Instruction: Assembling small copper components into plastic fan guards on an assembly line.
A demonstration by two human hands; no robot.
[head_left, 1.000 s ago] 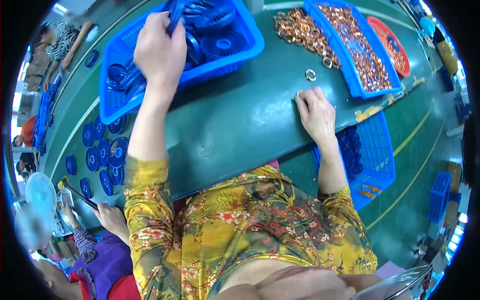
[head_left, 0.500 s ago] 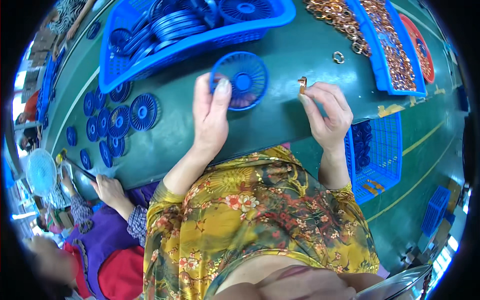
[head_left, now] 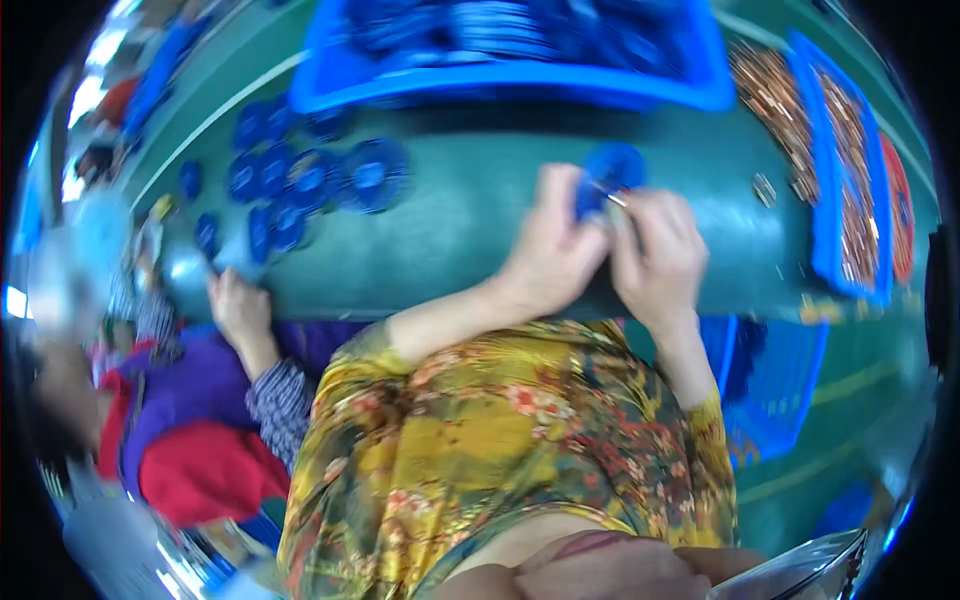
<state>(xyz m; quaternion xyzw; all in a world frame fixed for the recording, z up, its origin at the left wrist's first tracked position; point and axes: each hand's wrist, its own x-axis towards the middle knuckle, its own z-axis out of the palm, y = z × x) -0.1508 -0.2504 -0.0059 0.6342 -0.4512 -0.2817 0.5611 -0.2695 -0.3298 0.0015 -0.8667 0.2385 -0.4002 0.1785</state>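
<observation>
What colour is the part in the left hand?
The round part is blue; head view, though blurred.

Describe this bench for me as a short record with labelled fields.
Left hand: holds blue round part
Right hand: pinches small shiny piece against it, blurred
Ahead: blue basket of blue parts
Table left: blue discs; co-worker's hand
Table right: copper-coloured rings, blue tray, red container
</observation>
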